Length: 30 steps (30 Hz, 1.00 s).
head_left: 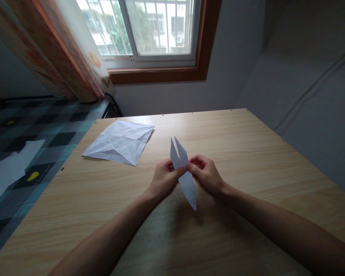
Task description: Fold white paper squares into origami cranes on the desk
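Note:
A folded piece of white paper [188,188] is held above the wooden table, long and narrow, with two pointed tips at its far end and one point toward me. My left hand [167,174] pinches its left edge near the middle, thumb on top. On the other side, my right hand [203,171] grips the right edge, thumb and forefinger at the same height. Both thumbs almost meet on the paper's upper face. The fingers beneath the paper are partly hidden.
A creased white sheet [119,143] lies unfolded at the table's far left. The wooden table [241,145] ends at a wall below a window [161,27]. To the left, a bed with a checked cover [60,119] bears several white papers [11,168]. A curtain [57,46] hangs beside the window.

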Each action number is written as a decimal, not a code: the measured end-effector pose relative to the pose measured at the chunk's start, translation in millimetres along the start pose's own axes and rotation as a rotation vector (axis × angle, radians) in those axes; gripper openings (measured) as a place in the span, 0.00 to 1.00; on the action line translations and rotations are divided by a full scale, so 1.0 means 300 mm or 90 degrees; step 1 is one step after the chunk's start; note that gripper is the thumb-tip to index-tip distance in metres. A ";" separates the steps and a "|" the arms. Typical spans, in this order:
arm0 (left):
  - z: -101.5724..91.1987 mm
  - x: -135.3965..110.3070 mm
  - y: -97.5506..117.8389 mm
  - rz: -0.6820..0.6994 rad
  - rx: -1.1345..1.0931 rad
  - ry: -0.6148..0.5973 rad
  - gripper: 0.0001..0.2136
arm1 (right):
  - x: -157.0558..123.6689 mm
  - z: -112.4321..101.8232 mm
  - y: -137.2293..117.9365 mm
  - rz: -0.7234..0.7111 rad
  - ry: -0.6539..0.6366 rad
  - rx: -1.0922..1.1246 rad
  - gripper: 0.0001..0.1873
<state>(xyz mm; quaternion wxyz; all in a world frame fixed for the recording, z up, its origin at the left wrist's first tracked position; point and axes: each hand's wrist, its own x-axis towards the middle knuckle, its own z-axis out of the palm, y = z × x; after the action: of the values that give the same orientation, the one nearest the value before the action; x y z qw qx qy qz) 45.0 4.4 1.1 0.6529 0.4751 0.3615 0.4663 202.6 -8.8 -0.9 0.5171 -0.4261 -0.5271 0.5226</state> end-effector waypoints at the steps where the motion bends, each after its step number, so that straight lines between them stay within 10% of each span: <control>1: 0.002 0.000 0.000 0.000 -0.003 -0.012 0.16 | 0.000 0.000 0.000 -0.002 0.004 -0.003 0.13; 30: -0.038 0.004 0.004 0.029 0.090 -0.012 0.11 | 0.020 -0.037 0.017 -0.024 0.032 0.022 0.07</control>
<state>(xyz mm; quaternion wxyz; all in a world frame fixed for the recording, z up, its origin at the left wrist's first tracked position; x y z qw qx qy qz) 34.7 8.9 -1.0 0.6106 0.5323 0.3764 0.4496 212.5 -1.0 -6.3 0.5476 -0.4201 -0.5125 0.5109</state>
